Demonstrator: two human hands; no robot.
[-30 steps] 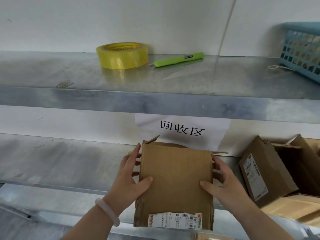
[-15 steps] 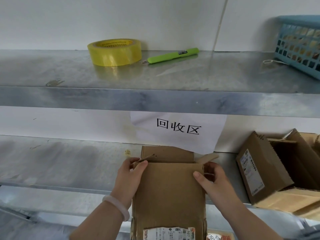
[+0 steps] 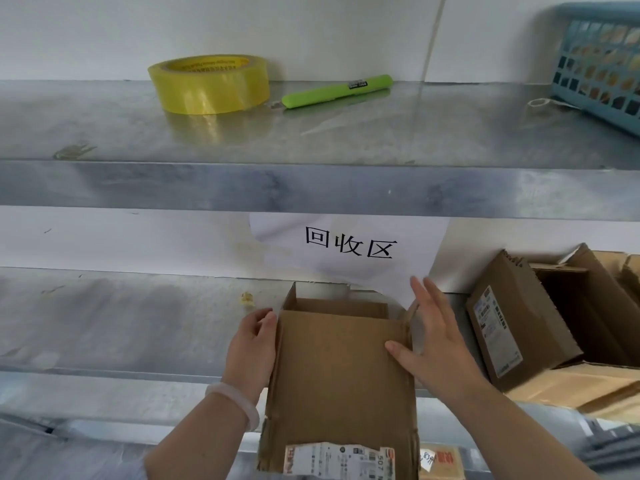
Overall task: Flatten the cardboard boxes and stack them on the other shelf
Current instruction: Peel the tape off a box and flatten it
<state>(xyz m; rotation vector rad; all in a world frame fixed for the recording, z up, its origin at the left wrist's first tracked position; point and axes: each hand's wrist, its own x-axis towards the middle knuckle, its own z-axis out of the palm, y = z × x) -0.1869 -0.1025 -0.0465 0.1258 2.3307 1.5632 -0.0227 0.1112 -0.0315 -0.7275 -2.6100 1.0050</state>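
Observation:
A brown cardboard box (image 3: 341, 382) with a shipping label near its bottom edge lies over the front edge of the middle metal shelf (image 3: 121, 327), its far end open with flaps standing up. My left hand (image 3: 252, 344) holds the box's left side, fingers curled at the far left corner. My right hand (image 3: 434, 341) lies against the right side with straight fingers spread, thumb on the top face. More open cardboard boxes (image 3: 540, 320) stand on the same shelf at the right.
On the upper shelf (image 3: 311, 188) sit a yellow tape roll (image 3: 209, 84), a green utility knife (image 3: 337, 91) and a blue plastic basket (image 3: 599, 60) at the far right. A paper sign (image 3: 349, 244) with black characters hangs on the wall behind the box.
The box's far end has opened: the flaps I was holding now stand up. My right hand let go of the flap and spread its fingers along the right side.

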